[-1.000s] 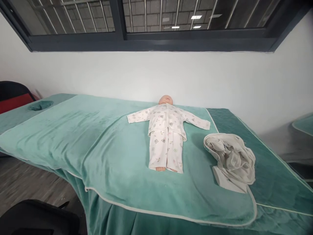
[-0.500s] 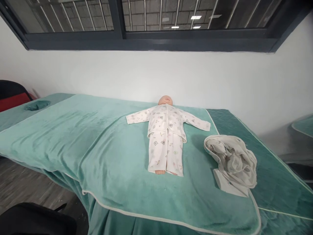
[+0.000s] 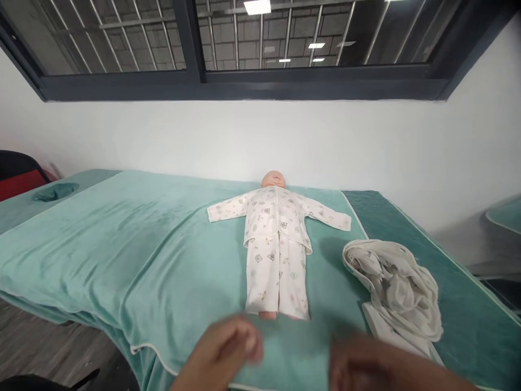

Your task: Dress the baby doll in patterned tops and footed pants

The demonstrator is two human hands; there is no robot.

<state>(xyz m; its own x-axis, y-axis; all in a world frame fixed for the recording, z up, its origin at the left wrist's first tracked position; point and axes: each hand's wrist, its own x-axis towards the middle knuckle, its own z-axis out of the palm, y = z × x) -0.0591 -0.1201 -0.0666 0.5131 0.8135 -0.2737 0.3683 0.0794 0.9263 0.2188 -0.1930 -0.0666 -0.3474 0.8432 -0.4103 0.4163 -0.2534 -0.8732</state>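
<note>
A baby doll (image 3: 273, 178) lies on its back with both arms spread, dressed in a white printed long-sleeved top (image 3: 277, 217) and matching trousers (image 3: 277, 274). Its feet just show below the trouser hems. In front of the feet is my left hand (image 3: 223, 347), blurred, its fingers loosely curled and nothing visible in it. Further right, my right hand (image 3: 378, 363) reaches in from the bottom edge, below the crumpled pale cloth (image 3: 401, 290). Motion smears its fingers, so their state is unclear. Neither hand touches the doll.
A light green plush blanket (image 3: 175, 255) covers the bed beneath the doll. Darker green covering (image 3: 468, 304) shows at the right. Behind stands a white wall (image 3: 183, 136) under a barred window with a dark frame (image 3: 317, 84). A red and black object (image 3: 18, 176) is at the far left.
Both my hands have come into view from the bottom edge. The view has tilted up a little, so the bed and doll sit lower. The doll and cloth appear unmoved.
</note>
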